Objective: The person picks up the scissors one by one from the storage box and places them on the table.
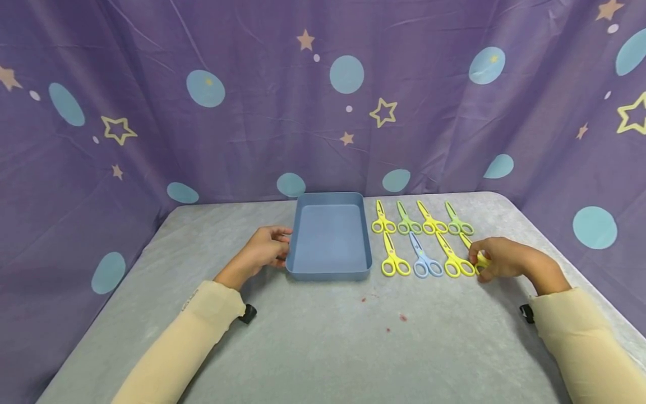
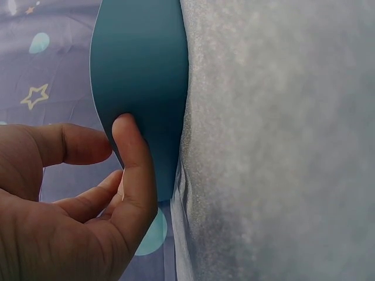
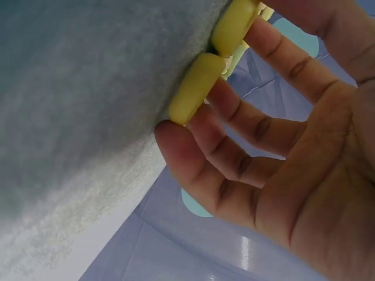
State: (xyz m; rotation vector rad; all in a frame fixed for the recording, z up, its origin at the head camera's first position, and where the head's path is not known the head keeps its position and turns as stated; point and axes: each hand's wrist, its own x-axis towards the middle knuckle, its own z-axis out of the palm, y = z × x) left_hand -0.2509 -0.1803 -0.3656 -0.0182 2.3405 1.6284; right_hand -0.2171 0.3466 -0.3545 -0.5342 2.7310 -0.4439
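A shallow blue-grey tray (image 1: pixel 329 276) stands on the table, with nothing inside it. At its left side is my left hand (image 1: pixel 266 247); in the left wrist view a fingertip (image 2: pixel 126 126) touches the tray's outer wall (image 2: pixel 140 64). On the right, my right hand (image 1: pixel 499 258) holds the handles of yellow scissors (image 1: pixel 483 262) at the end of the front row, still low at the tabletop. In the right wrist view its fingers lie against the yellow handle loops (image 3: pixel 196 88). Part of these scissors is hidden by the hand.
Beside them in the front row lie yellow scissors (image 1: pixel 456 264), blue scissors (image 1: pixel 426 266) and more yellow scissors (image 1: pixel 395 264). The back row alternates yellow scissors (image 1: pixel 383 225) and green scissors (image 1: pixel 409 225), blades pointing away. A purple curtain (image 1: pixel 252 140) hangs behind the grey table (image 1: pixel 323 348).
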